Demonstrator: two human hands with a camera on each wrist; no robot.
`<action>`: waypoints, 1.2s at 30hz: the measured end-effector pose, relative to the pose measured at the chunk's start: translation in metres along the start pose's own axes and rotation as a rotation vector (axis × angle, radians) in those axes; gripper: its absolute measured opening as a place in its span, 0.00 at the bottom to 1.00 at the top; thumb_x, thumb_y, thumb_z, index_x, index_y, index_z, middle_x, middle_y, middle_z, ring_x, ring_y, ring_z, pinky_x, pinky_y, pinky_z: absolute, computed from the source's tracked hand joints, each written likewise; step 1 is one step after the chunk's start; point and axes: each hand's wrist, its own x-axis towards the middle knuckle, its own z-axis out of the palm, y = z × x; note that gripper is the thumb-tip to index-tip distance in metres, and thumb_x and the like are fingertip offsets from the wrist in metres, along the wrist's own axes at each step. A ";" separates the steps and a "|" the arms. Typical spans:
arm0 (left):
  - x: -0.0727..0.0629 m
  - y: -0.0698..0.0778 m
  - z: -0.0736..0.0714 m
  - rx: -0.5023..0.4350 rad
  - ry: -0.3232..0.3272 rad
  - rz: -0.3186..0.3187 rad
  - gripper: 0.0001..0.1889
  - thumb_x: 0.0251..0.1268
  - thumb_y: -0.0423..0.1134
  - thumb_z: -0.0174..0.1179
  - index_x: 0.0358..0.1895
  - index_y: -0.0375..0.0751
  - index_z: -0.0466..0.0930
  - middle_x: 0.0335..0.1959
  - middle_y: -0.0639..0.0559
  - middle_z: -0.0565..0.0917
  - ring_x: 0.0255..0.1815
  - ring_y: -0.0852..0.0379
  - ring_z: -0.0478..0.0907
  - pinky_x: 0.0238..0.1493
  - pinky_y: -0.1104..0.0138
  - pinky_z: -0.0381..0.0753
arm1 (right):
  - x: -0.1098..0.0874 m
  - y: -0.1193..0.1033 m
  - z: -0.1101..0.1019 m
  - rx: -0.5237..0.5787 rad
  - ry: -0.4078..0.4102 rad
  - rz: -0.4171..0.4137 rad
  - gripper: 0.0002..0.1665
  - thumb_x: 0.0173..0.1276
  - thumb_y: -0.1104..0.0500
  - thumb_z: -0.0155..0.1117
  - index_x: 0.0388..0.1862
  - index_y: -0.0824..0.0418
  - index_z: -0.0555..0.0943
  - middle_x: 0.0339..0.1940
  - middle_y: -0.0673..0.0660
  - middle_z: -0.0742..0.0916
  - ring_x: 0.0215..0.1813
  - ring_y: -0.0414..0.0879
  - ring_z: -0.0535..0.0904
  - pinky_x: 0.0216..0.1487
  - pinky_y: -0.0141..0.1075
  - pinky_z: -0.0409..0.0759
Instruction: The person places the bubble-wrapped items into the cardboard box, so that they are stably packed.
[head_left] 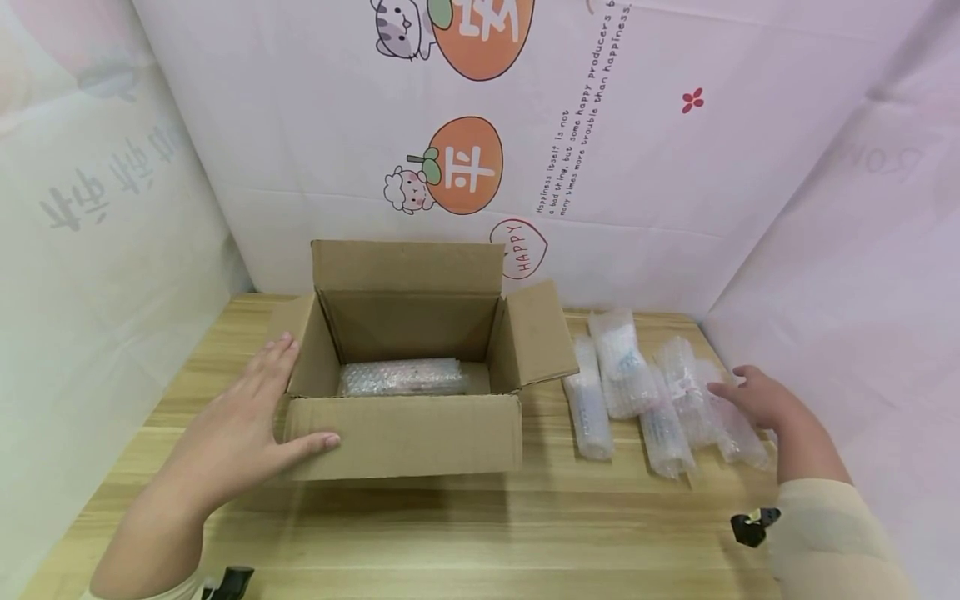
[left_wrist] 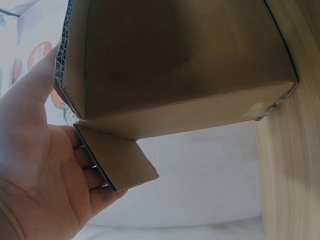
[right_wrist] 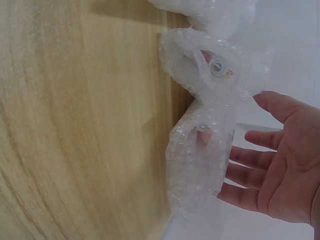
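Note:
An open cardboard box [head_left: 405, 437] stands with its flaps folded out, and a bubble-wrapped package [head_left: 401, 377] lies inside it. My left hand [head_left: 236, 429] rests on the box's left side, thumb over the front flap and fingers along the left flap [left_wrist: 117, 160]. To the right, several bubble-wrapped packages lie in a loose group. My right hand [head_left: 761, 398] is at the rightmost package [head_left: 735, 429], its fingers spread and fingertips right at the wrap. In the right wrist view that package [right_wrist: 197, 155] lies beside another wrapped one [right_wrist: 212, 65] with something reddish inside.
The box stands on a wood-grain table [head_left: 375, 533] with a printed white sheet [head_left: 637, 167] behind it and white sheets at both sides. The right flap [head_left: 540, 333] sticks out toward the leftmost package [head_left: 588, 404].

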 end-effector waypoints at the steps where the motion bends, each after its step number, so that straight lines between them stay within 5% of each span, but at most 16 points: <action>1: 0.000 0.000 0.000 0.000 0.000 0.000 0.62 0.52 0.76 0.57 0.80 0.48 0.33 0.82 0.51 0.38 0.81 0.44 0.41 0.72 0.37 0.57 | 0.000 0.001 0.001 0.007 -0.011 0.000 0.61 0.73 0.32 0.45 0.72 0.85 0.40 0.64 0.89 0.59 0.61 0.80 0.64 0.52 0.62 0.78; 5: 0.000 0.000 0.000 0.000 0.004 0.000 0.62 0.52 0.76 0.57 0.80 0.48 0.33 0.82 0.51 0.39 0.81 0.43 0.41 0.72 0.37 0.57 | 0.001 0.005 0.002 0.033 -0.045 0.010 0.62 0.73 0.32 0.47 0.72 0.84 0.38 0.66 0.89 0.55 0.61 0.80 0.66 0.44 0.53 0.84; 18: 0.000 -0.002 0.001 -0.001 0.001 -0.005 0.62 0.52 0.77 0.57 0.80 0.49 0.32 0.82 0.52 0.37 0.81 0.44 0.40 0.71 0.36 0.56 | 0.002 0.004 0.004 0.116 -0.166 0.054 0.62 0.72 0.36 0.54 0.72 0.83 0.36 0.68 0.87 0.47 0.66 0.84 0.54 0.48 0.63 0.81; 25: 0.001 -0.002 0.001 0.000 0.002 -0.005 0.62 0.52 0.77 0.57 0.80 0.49 0.32 0.82 0.52 0.37 0.81 0.45 0.40 0.70 0.36 0.57 | 0.003 0.003 0.004 0.114 -0.152 0.046 0.60 0.72 0.38 0.55 0.73 0.82 0.38 0.69 0.86 0.49 0.67 0.83 0.54 0.52 0.66 0.77; 36: 0.002 -0.003 0.002 -0.008 0.004 -0.001 0.62 0.52 0.77 0.57 0.80 0.49 0.32 0.82 0.52 0.37 0.82 0.45 0.40 0.72 0.37 0.56 | -0.002 0.001 -0.002 0.031 -0.089 0.016 0.56 0.73 0.41 0.54 0.70 0.86 0.42 0.65 0.88 0.58 0.63 0.82 0.62 0.46 0.61 0.83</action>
